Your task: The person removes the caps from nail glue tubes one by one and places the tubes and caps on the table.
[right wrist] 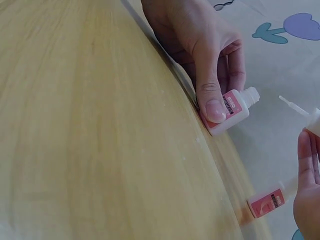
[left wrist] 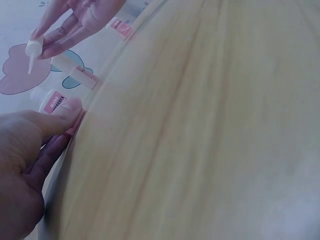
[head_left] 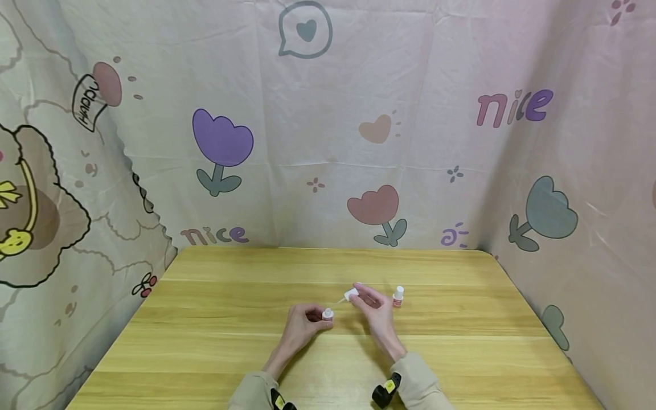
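Note:
My left hand [head_left: 302, 329] pinches a small white bottle [head_left: 327, 315] with a pink label between thumb and fingers, low at the tabletop. The bottle is upright and uncapped, its narrow neck [right wrist: 251, 95] showing in the right wrist view. To the right and slightly higher, my right hand [head_left: 376, 310] holds a white brush cap [head_left: 351, 294] by its sides. A thin white applicator stem [right wrist: 294, 105] juts from the cap toward the bottle's neck, apart from it. The thumb [right wrist: 215, 107] of the left hand covers part of the pink label.
A capped bottle [head_left: 398, 296] of the same kind stands on the wooden table [head_left: 461, 341] just right of the right hand. The left wrist view shows pink-labelled bottles [left wrist: 82, 76] beyond the held one. A printed curtain [head_left: 307, 142] hangs behind the table.

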Motion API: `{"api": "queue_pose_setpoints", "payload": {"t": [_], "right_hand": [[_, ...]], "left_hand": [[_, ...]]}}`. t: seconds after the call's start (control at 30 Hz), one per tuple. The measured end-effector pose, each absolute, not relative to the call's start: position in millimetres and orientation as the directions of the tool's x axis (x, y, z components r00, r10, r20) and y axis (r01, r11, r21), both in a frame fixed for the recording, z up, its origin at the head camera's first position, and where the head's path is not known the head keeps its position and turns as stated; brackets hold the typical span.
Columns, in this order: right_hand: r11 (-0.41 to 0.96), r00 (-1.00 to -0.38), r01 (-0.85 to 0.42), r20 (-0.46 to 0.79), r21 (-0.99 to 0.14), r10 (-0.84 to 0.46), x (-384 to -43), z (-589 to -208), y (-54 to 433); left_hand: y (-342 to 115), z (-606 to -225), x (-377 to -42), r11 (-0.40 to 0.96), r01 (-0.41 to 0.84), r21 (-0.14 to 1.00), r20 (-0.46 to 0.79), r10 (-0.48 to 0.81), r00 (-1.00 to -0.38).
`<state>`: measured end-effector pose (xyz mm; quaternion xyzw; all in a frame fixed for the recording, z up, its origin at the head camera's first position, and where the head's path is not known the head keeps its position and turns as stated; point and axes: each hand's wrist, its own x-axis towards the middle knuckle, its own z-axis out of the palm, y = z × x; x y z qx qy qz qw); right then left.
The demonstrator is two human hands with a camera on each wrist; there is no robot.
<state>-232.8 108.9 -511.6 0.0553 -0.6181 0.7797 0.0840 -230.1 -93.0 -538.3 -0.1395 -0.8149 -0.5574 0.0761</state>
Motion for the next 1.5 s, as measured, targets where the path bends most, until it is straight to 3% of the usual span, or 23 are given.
{"api": "queue_pose_setpoints", "payload": {"t": [0.63,0.93,1.2,1.5], "right_hand": [[-0.368,-0.992,-0.127,0.114,-0.921,0.058,-234,-514,105],[-0.366,-0.992,-0.110,0.125,-0.924,-0.017,-235,-518,106],[-0.366,-0.995,-0.029,0.062,-0.930,-0.078,-235,-520,104],[-0.236,-0.981,0.002,0.044,-0.972,-0.189,-235,-519,102]], "left_hand": [[-102,-538,-229,0.362,0.294,0.884,0.276,0.100,-0.956],[-105,-538,-231,0.362,0.256,0.897,0.247,0.071,-0.966],[-107,-536,-231,0.380,0.255,0.889,0.248,0.067,-0.966],[-107,-536,-231,0.389,0.257,0.884,0.257,0.054,-0.965]]}}
